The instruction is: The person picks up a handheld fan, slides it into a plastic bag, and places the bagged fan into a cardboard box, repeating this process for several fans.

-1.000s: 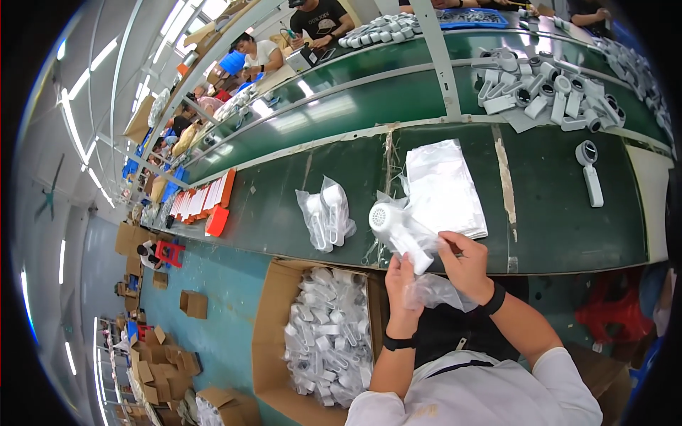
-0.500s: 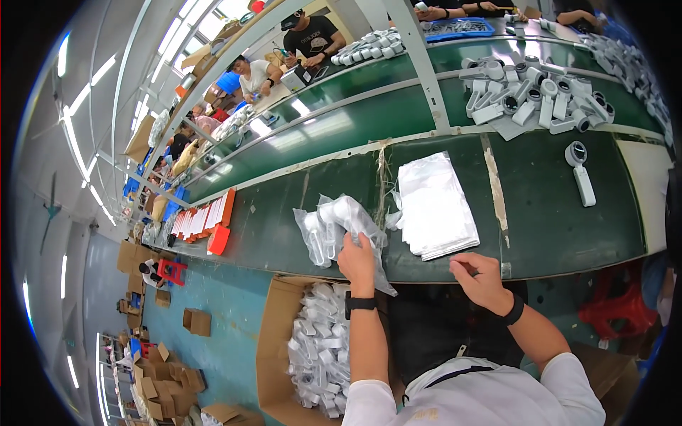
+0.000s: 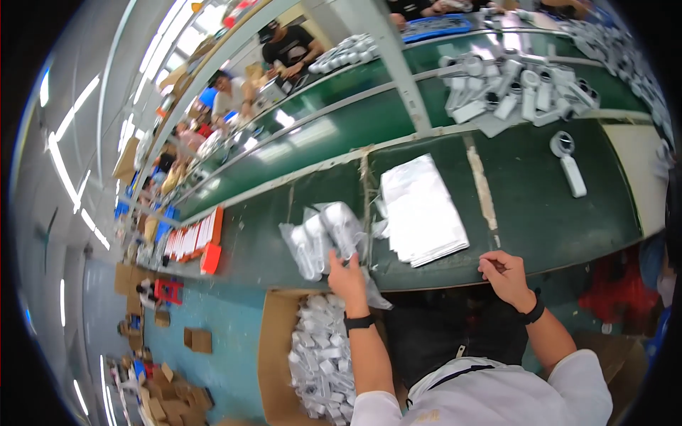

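Two bagged white devices (image 3: pixel 323 238) lie side by side on the green tabletop (image 3: pixel 554 220), just left of the stack of clear plastic bags (image 3: pixel 420 211), which serves as your landmark here. Your left hand (image 3: pixel 346 273) sits at the near end of those bagged devices, fingers curled onto the loose plastic trailing from the right-hand one. Your right hand (image 3: pixel 503 273) rests at the tabletop's near edge, to the right of the stack and a little nearer to you, fingers drawn together with nothing visible in them. Below and left of the stack, off the tabletop, an open cardboard box (image 3: pixel 273 355) is full of bagged white pieces. Right of the stack and farther from you, a single unbagged white device (image 3: pixel 567 160) lies alone.
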The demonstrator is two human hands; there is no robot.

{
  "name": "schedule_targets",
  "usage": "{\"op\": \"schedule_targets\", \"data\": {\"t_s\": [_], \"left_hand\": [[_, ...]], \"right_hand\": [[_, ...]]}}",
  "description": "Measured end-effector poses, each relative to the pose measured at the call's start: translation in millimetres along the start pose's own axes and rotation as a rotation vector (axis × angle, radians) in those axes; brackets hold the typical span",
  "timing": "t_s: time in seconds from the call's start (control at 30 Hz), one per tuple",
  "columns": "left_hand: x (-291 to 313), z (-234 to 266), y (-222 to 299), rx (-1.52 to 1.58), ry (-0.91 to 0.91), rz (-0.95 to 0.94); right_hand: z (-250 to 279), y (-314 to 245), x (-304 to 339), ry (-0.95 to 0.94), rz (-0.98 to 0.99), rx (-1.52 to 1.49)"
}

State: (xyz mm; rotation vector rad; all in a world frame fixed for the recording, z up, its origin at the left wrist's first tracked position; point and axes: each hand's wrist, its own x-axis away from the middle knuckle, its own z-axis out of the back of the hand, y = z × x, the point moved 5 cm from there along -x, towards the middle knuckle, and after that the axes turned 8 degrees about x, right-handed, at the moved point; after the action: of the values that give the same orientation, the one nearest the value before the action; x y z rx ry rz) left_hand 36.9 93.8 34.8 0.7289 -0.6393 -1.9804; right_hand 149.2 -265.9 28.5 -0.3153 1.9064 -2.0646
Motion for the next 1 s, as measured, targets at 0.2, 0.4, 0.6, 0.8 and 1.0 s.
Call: {"op": "schedule_targets", "data": {"t_s": [0.2,0.4,0.6,0.8,1.0], "left_hand": [[22,60,5,0.177,0.237,-0.166],[46,95,66,0.921,0.154,-0.092],[91,28,140,0.966,-0.306,-0.226],[96,-6,131,1.168,-0.403,-0.091],[111,-15,151,1.166,-0.523,-0.116]], "right_hand": [[77,-20,-22,0.335,0.135,0.311],[195,-34,-77,0.730,0.196,1.142],[232,13,-130,0.450,-0.213,1.324],[175,-23,-100,0.220,-0.191,-0.140],[38,-51,-27,-0.175,-0.124,-0.617]]}}
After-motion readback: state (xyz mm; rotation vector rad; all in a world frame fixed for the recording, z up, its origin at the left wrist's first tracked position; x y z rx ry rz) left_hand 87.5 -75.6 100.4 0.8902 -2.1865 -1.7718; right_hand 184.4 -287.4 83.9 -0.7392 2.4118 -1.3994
